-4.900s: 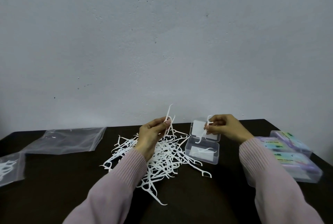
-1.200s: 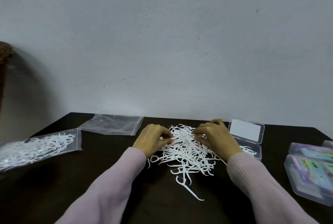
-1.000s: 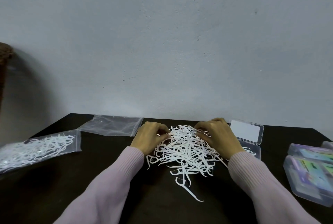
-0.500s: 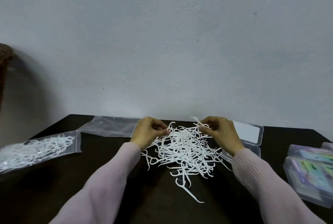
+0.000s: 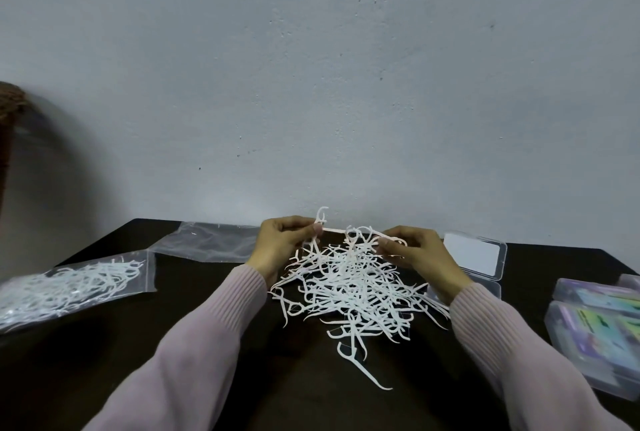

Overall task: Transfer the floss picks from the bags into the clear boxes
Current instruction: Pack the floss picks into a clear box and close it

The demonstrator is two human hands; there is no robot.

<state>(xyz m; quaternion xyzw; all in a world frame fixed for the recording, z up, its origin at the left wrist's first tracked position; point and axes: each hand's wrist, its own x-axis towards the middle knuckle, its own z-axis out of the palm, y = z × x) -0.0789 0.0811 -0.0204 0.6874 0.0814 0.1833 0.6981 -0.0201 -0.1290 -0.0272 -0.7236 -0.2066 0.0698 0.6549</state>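
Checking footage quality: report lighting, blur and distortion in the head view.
Head view: dim, even light; soft shadow on the wall at left; wide-angle bending toward the edges; brown object at left edge blurred; floss pick pile fairly sharp against the dark table.

Pale grey pitted wall [image 5: 346, 84], dark table [image 5: 104, 344] against it, brown object [image 5: 8, 125] at left edge

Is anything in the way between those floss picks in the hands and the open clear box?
Only the right hand itself: the open clear plastic box sits just behind and beside it. Both hands pinch white floss picks above the pile; left hand opposite.
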